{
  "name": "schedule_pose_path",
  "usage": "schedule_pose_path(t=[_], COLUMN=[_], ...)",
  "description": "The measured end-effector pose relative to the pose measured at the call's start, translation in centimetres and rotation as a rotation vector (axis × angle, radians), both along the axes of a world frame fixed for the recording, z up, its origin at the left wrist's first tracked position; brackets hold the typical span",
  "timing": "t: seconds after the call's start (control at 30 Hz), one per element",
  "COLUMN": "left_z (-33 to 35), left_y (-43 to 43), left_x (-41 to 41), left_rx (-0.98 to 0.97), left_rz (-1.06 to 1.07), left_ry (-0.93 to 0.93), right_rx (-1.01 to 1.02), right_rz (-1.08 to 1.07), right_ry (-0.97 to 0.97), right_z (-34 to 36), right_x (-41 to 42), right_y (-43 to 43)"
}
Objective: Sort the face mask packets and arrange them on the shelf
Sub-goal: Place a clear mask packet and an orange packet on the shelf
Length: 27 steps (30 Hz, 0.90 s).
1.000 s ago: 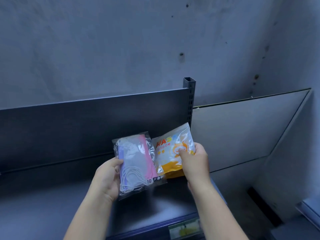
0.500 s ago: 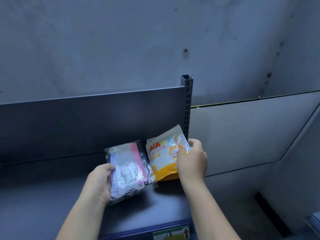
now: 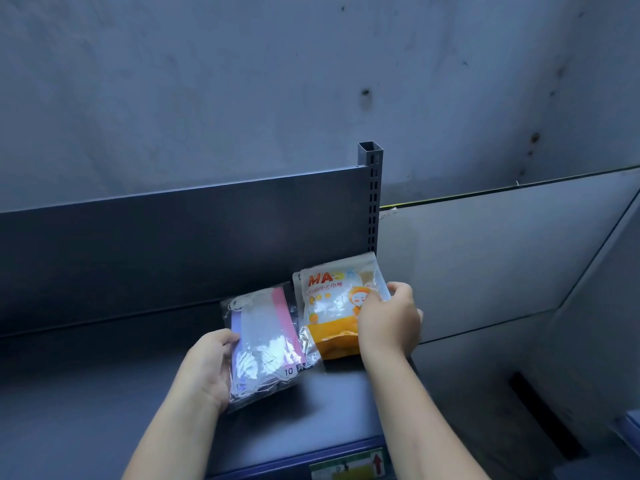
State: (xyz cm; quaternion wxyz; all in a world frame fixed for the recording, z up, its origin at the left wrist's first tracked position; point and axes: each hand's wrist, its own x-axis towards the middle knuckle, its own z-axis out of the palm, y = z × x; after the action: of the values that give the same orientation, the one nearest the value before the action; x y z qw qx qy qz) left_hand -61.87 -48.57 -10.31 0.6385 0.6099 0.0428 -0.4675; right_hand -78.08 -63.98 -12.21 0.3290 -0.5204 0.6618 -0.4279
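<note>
A clear packet of pastel face masks (image 3: 263, 341), marked "10", lies tilted on the dark shelf (image 3: 86, 393), and my left hand (image 3: 211, 367) grips its left edge. Right beside it an orange and white mask packet (image 3: 332, 306) stands propped near the shelf's right end, its top leaning toward the back panel. My right hand (image 3: 388, 323) holds that packet by its right side, with the fingers covering part of the print. The two packets overlap slightly at their inner edges.
The shelf's dark back panel (image 3: 173, 237) ends at a slotted metal upright (image 3: 372, 202). A grey board (image 3: 485, 265) leans to the right of the shelf, with floor below it. A label strip (image 3: 346, 467) runs along the shelf's front edge. A stained concrete wall rises behind.
Both hands have lowered the two packets toward the shelf surface and back toward the panel. The clear packet now rests flatter and the orange one stands at the right end.
</note>
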Motion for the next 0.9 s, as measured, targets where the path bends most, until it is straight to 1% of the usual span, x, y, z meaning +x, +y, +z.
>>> schedule_pose_path(t=[0.17,0.3,0.37,0.43,0.57,0.63,0.8,0.9], left_z=[0.2,0.2,0.3,0.3,0.4,0.3,-0.1,-0.5], left_y=[0.2,0.2,0.2,0.3,0.4,0.7,1.4,1.9], left_x=[0.0,0.0,-0.1,-0.1,0.0,0.2,0.9,1.3], left_rx=[-0.004,-0.004,-0.005,-0.009,-0.009,-0.009,-0.013,-0.018], left_rz=[0.021,0.031,0.034,0.042,0.05,0.054,0.072,0.089], left_ry=[-0.01,-0.017,-0.028,-0.037,-0.044,-0.046,-0.039,-0.035], right_rx=[-0.124,-0.277,-0.311,-0.308,-0.244,-0.18,-0.233,-0.352], right_rz=[0.057,0.118,0.15,0.241,0.533,0.611,0.599,0.54], right_ry=[0.268,0.469,0.605,0.7,0.784,0.806,0.786,0.736], right_z=[0.0,-0.1,0.3,1.3,2.5,2.4,2.2,2.1], right_x=[-0.1,0.2,0.4,0.6,0.9,0.9,0.7,1.3], right_y=[0.2,0.4,0.3,0.2,0.2,0.6,1.0,1.2])
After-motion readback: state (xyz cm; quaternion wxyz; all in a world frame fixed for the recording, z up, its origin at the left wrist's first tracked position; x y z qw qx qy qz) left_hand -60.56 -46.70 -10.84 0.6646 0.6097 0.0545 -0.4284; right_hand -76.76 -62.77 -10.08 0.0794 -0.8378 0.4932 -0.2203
